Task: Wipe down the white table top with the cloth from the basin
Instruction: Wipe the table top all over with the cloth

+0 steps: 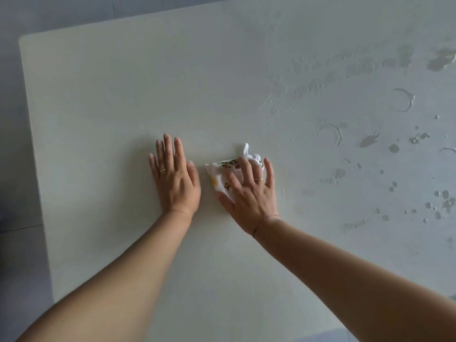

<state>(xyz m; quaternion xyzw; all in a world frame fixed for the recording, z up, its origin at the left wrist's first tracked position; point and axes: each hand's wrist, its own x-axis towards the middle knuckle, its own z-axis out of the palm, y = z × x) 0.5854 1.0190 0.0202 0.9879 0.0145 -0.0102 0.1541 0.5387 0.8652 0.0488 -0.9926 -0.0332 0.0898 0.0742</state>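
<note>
The white table top [111, 99] fills most of the view. My right hand [249, 193] presses down on a bunched white cloth [222, 174] with a yellow and green print, near the table's middle. The fingers are spread over the cloth and cover most of it. My left hand [175, 178] lies flat on the bare table just left of the cloth, fingers together, holding nothing. The basin is out of view.
Water drops, puddles and wet streaks [370, 134] cover the right half of the table. The left half looks dry. The table's left edge and rounded far-left corner [23, 40] border a grey tiled floor [14, 169].
</note>
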